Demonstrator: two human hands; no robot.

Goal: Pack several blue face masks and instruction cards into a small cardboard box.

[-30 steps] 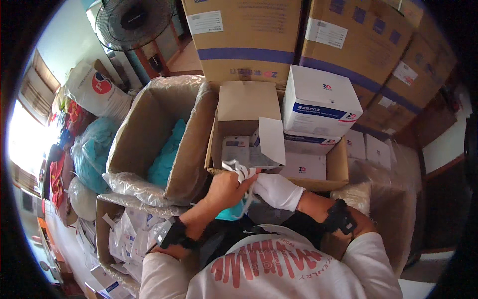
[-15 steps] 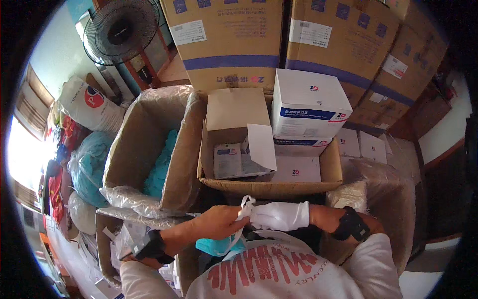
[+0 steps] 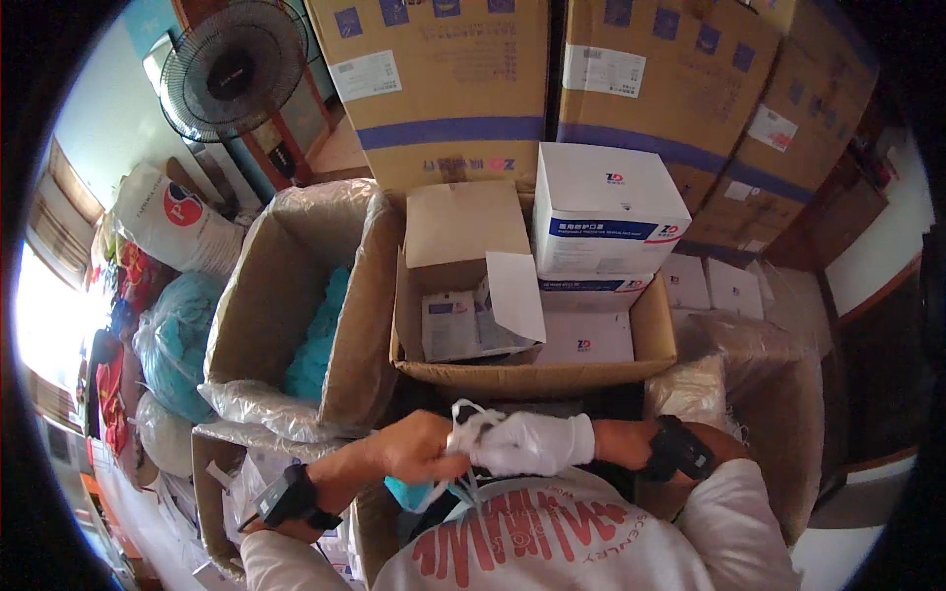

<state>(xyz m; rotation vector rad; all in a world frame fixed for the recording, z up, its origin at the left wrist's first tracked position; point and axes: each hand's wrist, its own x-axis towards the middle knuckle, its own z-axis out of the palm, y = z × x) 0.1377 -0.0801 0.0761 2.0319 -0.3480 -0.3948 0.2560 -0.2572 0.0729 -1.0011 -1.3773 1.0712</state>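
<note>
In front of my chest, my left hand (image 3: 416,448) and my right hand (image 3: 537,442) meet with their fingers closed. My right hand wears a white glove; the left has none. Between the fingers bunch the white ear loops (image 3: 476,418) of face masks, gripped by both hands. Below my left hand hang light blue face masks (image 3: 408,492), partly hidden by the hand and my shirt; how many cannot be told. Beyond the hands stands an open carton (image 3: 532,372) with white mask boxes (image 3: 588,337) and an opened box of packets (image 3: 448,325) in it.
To the left is a plastic-lined carton (image 3: 261,286) with blue masks (image 3: 320,340) in it. A lower left carton (image 3: 212,492) holds white packets; another lined carton (image 3: 788,414) stands right. Tall cartons (image 3: 453,89) line the back beside a fan (image 3: 232,74).
Both hands have shifted slightly left and down together with the ear loops. The loops are now spread wider above the fingers, and the blue masks are more hidden behind my left hand.
</note>
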